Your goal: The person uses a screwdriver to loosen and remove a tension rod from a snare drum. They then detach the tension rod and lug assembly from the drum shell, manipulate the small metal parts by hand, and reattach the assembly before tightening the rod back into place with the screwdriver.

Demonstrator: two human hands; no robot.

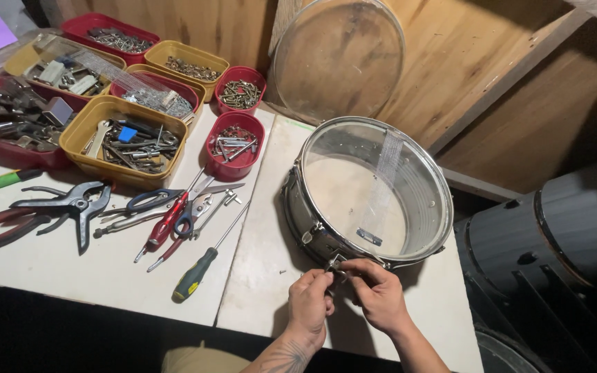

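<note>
A silver snare drum [367, 190] with a clear head lies flat on the white table [264, 255]. Both of my hands meet at its near rim. My left hand [310, 298] pinches a small metal fitting [335, 262] on the drum's side. My right hand [378, 291] also has its fingers closed around that fitting, thumb and fingertips touching the left hand's. The part of the fitting under my fingers is hidden.
Left of the drum lie a green-handled screwdriver [198, 269], scissors [174, 200], red-handled tools and pliers [70, 207]. Red and yellow tubs of screws and hardware [126, 141] fill the back left. A loose clear drum head [340, 55] leans on the wooden wall. A dark drum shell [554, 249] stands at the right.
</note>
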